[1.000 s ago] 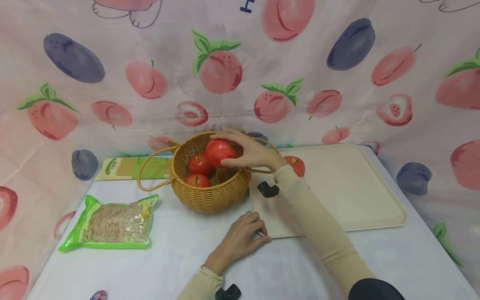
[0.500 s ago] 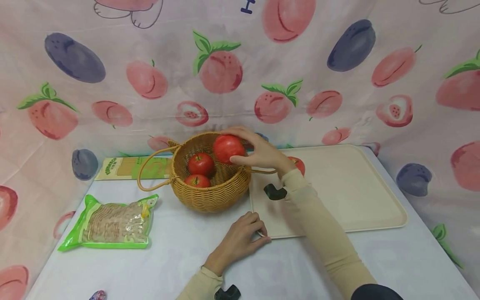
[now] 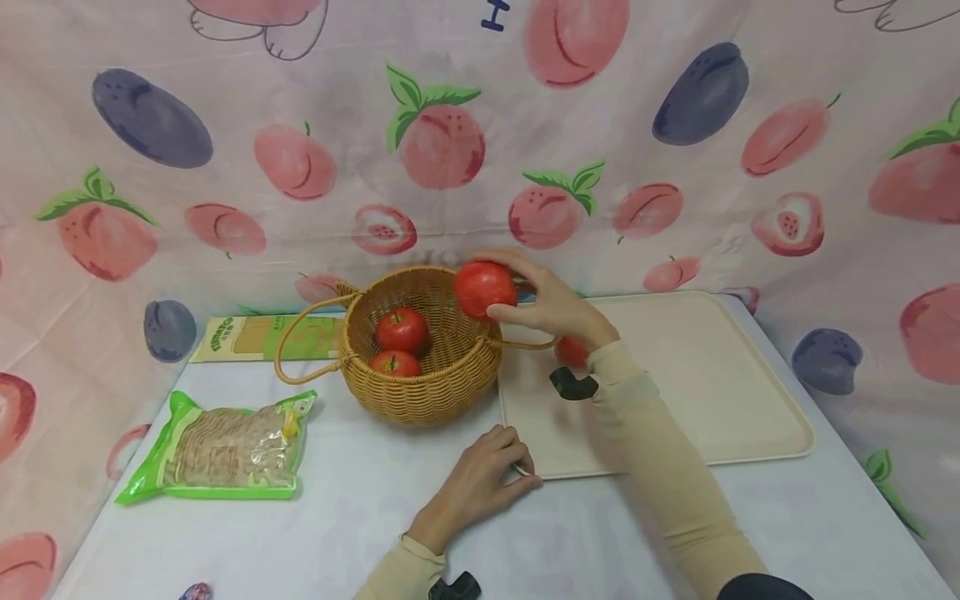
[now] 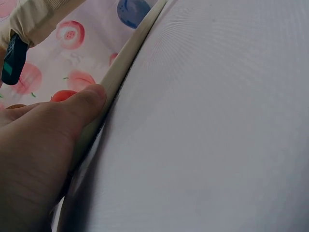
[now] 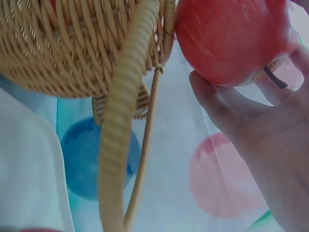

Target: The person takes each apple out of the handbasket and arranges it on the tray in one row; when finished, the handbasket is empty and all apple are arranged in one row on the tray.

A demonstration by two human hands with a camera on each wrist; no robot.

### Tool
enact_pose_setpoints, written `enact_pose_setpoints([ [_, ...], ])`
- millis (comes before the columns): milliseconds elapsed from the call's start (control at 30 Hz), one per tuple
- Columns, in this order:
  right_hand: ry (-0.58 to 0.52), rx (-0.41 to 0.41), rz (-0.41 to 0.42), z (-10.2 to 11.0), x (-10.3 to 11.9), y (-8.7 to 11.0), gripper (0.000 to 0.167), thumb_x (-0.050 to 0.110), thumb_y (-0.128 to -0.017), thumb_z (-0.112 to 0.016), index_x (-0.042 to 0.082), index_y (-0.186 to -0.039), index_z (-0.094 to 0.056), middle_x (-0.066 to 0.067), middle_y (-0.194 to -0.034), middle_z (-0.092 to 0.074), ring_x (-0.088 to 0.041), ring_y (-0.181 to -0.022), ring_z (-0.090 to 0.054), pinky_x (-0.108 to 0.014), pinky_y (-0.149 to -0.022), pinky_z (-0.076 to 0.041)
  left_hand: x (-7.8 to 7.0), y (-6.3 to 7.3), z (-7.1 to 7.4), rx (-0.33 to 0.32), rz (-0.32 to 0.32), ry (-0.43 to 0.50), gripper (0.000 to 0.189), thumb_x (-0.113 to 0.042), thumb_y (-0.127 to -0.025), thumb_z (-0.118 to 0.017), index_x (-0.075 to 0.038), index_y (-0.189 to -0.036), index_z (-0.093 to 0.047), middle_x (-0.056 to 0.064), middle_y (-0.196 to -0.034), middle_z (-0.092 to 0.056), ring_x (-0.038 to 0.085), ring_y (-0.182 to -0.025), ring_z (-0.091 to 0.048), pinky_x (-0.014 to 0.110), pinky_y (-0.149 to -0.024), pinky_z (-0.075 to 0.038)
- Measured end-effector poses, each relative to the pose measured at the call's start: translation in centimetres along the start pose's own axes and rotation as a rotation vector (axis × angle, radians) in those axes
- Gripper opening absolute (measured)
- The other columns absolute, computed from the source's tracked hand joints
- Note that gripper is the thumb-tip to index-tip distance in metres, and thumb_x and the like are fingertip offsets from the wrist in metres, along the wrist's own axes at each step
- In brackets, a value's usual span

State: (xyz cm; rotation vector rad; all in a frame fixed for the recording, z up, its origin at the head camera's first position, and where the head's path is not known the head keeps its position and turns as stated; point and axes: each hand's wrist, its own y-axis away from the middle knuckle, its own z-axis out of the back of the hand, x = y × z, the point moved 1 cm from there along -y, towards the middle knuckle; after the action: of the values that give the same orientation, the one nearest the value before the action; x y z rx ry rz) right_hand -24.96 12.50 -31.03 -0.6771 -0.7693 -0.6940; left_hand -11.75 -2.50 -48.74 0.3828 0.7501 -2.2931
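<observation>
On the left, a bag (image 3: 225,450) lies on the table (image 3: 315,533), with a flat pack (image 3: 270,336) behind it. Next stands the basket (image 3: 420,402); inside, the rear apple (image 3: 402,330) and the front apple (image 3: 395,364) sit close together towards its left side. My left hand (image 3: 480,477) is bent over the near left corner of the tray (image 3: 712,375), pinching its edge, thumb along the outside. My right hand (image 3: 546,300), curved partway closed, grips the held apple (image 3: 483,290) up at the basket's right rim; I can't tell if they touch. Further right, partly hidden, the tray apple (image 3: 572,352) shows red.
</observation>
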Motion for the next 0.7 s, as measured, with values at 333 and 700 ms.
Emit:
enact_pose_setpoints([
  [333, 0.009, -0.011, -0.058, 1.3, -0.8, 1.3, 0.066, 0.016, -0.083, -0.072, 0.016, -0.141, -0.041, 0.0, -0.146, -0.036, -0.021, -0.126, -0.043, -0.049, -0.101, -0.044, -0.1, 0.0, 0.0, -0.004, -0.001, -0.003, 0.016, -0.04, -0.082, -0.07, -0.026, -0.082, -0.063, -0.014, -0.08, -0.049, 0.0, -0.08, -0.046, 0.01, -0.069, -0.041],
  [700, 0.067, -0.028, -0.149, 2.5, -1.2, 2.4, 0.068, 0.02, -0.083, -0.072, 0.021, -0.143, -0.039, 0.0, -0.146, -0.036, -0.023, -0.123, -0.046, -0.045, -0.099, -0.046, -0.3, 0.0, 0.2, 0.0, 0.008, 0.001, 0.016, -0.041, -0.083, -0.07, -0.027, -0.082, -0.062, -0.014, -0.081, -0.049, -0.001, -0.08, -0.045, 0.009, -0.068, -0.04],
])
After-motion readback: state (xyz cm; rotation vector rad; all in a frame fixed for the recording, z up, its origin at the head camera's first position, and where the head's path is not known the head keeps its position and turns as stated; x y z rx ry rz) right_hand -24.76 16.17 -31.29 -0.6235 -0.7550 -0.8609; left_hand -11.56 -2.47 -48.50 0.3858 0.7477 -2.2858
